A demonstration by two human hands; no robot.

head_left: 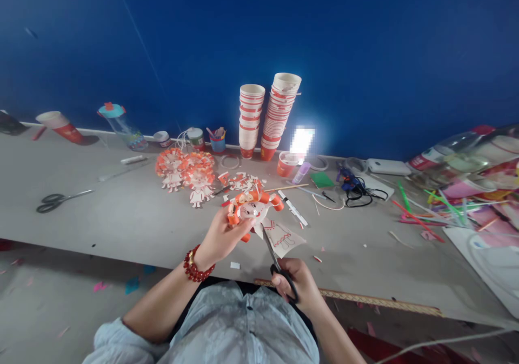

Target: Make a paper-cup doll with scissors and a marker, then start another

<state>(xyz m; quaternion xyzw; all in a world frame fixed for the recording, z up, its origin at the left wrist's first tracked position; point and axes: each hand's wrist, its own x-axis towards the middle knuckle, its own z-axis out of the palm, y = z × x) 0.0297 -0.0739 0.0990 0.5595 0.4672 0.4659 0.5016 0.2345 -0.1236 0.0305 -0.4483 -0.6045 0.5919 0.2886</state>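
Note:
My left hand is closed on a paper doll cutout with a drawn face and curled orange strips around its head. The lower part of the paper, with a red-outlined body drawn on it, stretches to the right. My right hand grips black-handled scissors, fingers in the loops. Their blades point up and away from me, against the paper near the doll's neck. Farther back on the left lie several finished-looking orange-haired paper dolls.
Two tall stacks of paper cups stand by the blue wall. A second pair of scissors lies at left. Paper scraps, a white marker, a purple glue stick and a glue gun lie around. Bottles crowd the right.

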